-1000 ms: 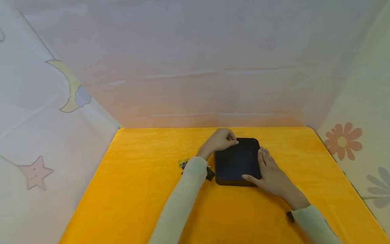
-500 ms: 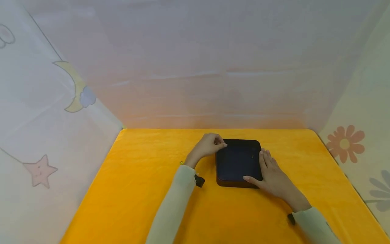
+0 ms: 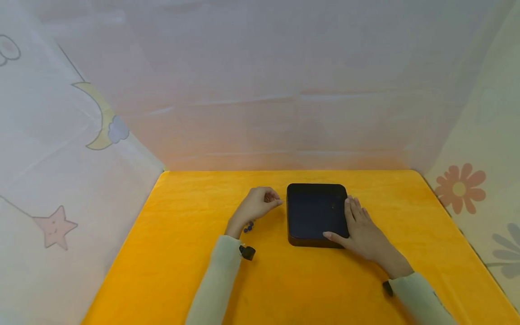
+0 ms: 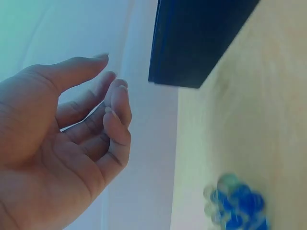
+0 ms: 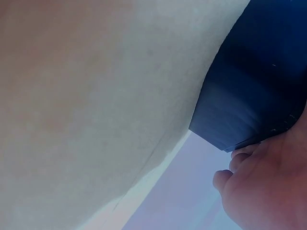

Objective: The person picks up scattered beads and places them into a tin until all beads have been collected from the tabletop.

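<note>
Black tray sits flat on the yellow cloth, right of centre and toward the back edge. Square, rounded corners, raised rim all round, dark blue floor. Inside: a small yellowish spot near the right wall; too small to tell whether it's an object or a reflection.

My right hand is on the tray's right side: fingers straight and together along the outer wall, thumb laid out over the rim near the front right corner. Touching it, fingers not wrapped round. Right wrist view shows the tray wall up against that hand.

My left hand is just left of the tray, apart from it, raised above the cloth. Fingers loosely bent, gap between thumb and fingertips in the left wrist view, empty.

Marbles lie loose in a cluster on the cloth, outside the tray, near my left wrist: blue ones plus clear or greenish ones, blurred in the wrist view, so no count. From the head view my hand and wrist cover part of the cluster; a few blue ones show beside the wrist.

Black wrist camera at my left cuff.
</note>
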Demonstrator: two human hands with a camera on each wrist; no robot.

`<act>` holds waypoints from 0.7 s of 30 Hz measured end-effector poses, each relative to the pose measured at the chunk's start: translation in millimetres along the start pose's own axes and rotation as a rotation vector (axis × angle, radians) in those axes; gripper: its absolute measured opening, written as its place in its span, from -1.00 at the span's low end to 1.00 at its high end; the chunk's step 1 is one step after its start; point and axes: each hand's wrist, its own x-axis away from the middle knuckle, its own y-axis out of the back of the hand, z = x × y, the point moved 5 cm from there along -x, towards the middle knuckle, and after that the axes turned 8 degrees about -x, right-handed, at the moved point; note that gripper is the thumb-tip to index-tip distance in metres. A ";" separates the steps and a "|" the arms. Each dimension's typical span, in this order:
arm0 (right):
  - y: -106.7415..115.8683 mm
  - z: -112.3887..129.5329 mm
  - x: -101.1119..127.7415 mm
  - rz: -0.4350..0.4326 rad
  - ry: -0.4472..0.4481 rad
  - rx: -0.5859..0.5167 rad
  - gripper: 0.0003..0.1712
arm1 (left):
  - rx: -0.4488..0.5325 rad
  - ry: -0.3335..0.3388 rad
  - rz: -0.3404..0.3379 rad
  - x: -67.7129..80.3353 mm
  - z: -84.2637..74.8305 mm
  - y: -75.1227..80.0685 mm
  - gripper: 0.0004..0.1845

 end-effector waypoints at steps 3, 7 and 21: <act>0.2 0.0 0.2 0.001 0.000 0.003 0.46 | 0.010 0.015 -0.012 6.5 10.4 4.5 -0.82; 0.2 -0.1 0.5 0.002 0.001 0.008 0.47 | 0.003 0.050 -0.029 16.0 24.3 9.3 -0.81; 1.5 2.9 1.3 0.009 -0.009 0.010 0.46 | 0.060 0.114 -0.054 63.0 61.9 16.4 -0.79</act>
